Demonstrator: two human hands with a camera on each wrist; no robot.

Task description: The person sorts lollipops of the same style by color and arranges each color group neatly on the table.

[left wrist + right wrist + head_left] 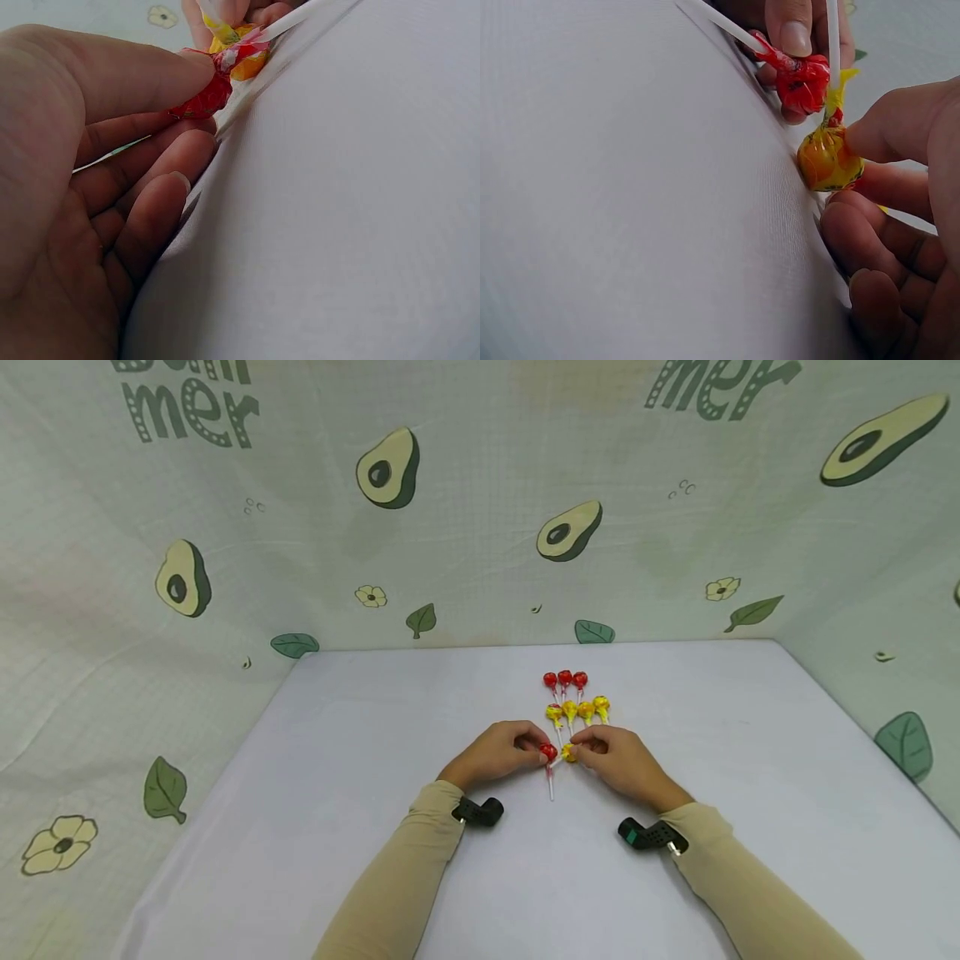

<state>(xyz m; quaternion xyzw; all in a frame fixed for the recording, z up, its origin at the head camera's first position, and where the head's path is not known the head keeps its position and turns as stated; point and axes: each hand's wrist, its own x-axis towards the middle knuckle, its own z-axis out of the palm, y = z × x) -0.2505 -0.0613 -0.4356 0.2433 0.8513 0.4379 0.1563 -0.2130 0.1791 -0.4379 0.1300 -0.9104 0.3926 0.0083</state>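
My left hand [504, 750] pinches a red-wrapped lollipop [206, 97] by its head between thumb and fingers, its white stick pointing toward me. Close beside it, my right hand [619, 763] pinches a yellow-wrapped lollipop [826, 159] by its head, with the white stick slanting toward the red one. Both candies are at the white table surface, their heads nearly side by side. Just beyond the hands lies a row of several yellow lollipops [577, 712], heads away from me. Behind that row lie three red lollipops [565, 677], their sticks pointing at the yellow heads.
A white cloth covers the table [360, 727], and its far edge meets a hanging curtain [480, 543] printed with avocados and leaves. Black wrist cameras are strapped at the left wrist [477, 812] and right wrist [652, 835], low over the cloth.
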